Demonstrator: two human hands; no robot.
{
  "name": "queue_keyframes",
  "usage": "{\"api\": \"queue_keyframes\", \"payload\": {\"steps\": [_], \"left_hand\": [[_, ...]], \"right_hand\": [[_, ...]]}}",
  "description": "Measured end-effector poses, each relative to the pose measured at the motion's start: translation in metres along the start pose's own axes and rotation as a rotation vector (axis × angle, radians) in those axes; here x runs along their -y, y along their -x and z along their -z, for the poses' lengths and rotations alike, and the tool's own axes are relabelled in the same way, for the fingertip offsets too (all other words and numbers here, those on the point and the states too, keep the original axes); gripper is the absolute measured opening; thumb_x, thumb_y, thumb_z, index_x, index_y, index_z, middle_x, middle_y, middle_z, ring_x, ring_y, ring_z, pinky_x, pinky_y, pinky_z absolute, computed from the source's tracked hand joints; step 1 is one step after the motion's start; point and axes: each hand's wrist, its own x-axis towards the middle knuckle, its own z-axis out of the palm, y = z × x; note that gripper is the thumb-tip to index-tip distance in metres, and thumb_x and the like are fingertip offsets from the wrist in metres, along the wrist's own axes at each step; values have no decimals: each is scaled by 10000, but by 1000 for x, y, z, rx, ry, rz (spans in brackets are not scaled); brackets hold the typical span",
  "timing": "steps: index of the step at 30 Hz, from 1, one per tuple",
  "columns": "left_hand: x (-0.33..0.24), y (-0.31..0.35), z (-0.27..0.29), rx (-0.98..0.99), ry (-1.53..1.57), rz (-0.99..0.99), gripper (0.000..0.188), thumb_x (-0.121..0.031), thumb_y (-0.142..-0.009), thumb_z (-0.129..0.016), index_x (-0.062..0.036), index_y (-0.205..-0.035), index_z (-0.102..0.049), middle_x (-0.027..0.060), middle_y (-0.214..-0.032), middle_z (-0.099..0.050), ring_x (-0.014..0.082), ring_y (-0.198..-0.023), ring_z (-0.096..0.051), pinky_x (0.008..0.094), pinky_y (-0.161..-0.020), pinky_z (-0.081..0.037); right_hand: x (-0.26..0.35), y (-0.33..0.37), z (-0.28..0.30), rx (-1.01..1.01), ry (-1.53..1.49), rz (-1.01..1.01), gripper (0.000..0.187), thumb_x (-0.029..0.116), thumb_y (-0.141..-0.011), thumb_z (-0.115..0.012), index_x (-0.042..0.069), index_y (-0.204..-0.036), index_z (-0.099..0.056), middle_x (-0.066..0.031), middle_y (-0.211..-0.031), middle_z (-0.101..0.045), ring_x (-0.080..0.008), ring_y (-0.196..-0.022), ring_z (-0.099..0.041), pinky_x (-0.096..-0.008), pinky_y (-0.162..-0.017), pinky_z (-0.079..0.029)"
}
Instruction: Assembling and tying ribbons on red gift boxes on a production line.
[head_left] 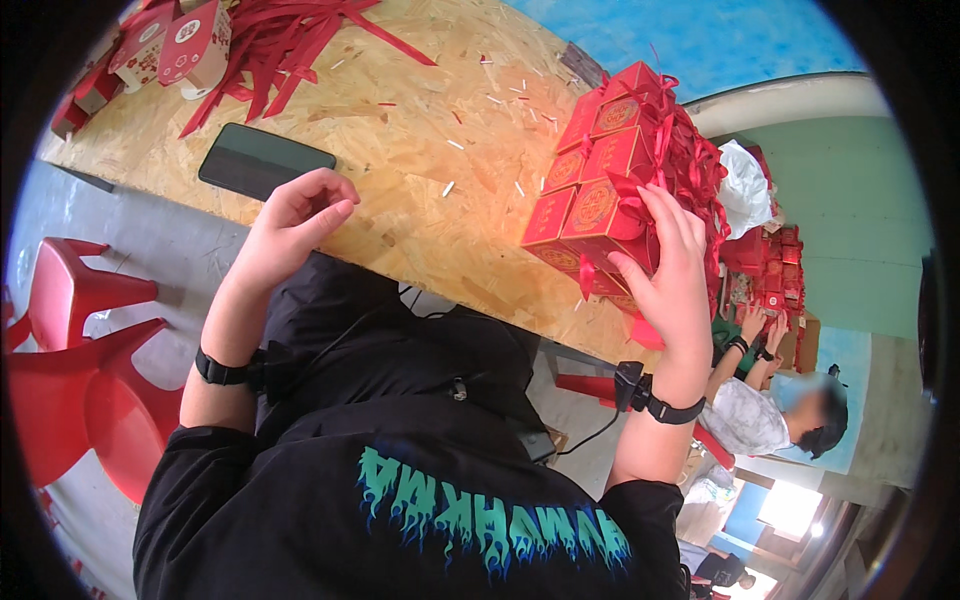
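My left hand [294,222] hovers above the near edge of the wooden table, close to a black phone [265,160]. Its fingers curl loosely with a gap to the thumb, and nothing shows in it. On the right, my right hand [668,268] has its thumb and fingers around a red gift box [597,212] with a gold round emblem and a red ribbon bow. That box sits at the near end of a block of stacked red gift boxes [613,150] tied with ribbons. Part of the held box is hidden behind the hand.
Loose red ribbons [290,50] and patterned paper boxes [190,50] lie at the far left. Small white and red scraps [455,145] are scattered mid-table. Red stools [90,385] stand at left. Beyond the stack, a white bag [745,190] and a co-worker [755,410] handling more red boxes.
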Motion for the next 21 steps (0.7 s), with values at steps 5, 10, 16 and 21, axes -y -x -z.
{"api": "queue_keyframes", "payload": {"steps": [5,10,16,21], "left_hand": [[-6,3,-1,-6,-8,43,96,-114,-1004,-633,-20,-1019,-621,-49,-922,-587,32,-863,-508,211,-777,-415],[-2,4,3,-1,-26,29,105,-126,-1005,-632,-27,-1038,-616,-51,-929,-568,34,-850,-485,207,-749,-392],[-9,1,3,13,-46,-15,84,-89,-1000,-630,-12,-1033,-627,-44,-907,-578,32,-844,-496,211,-747,-416],[-17,14,4,-19,-187,-4,86,-99,-991,-645,-18,-1020,-641,-40,-836,-577,50,-778,-499,231,-671,-428]], "right_hand": [[1,8,-7,-7,115,-37,724,220,-801,-815,102,-1451,-518,-125,-1491,-502,-350,-1289,-468,-484,-1113,-344],[9,10,-7,14,157,-52,765,233,-813,-801,103,-1494,-477,-142,-1547,-443,-360,-1355,-457,-481,-1137,-330],[21,9,-6,-56,110,-44,791,235,-809,-803,116,-1510,-456,-171,-1544,-420,-376,-1322,-472,-512,-1109,-345],[33,22,0,-106,89,-54,753,234,-836,-775,110,-1505,-453,-211,-1579,-357,-413,-1359,-440,-553,-1115,-334]]}}
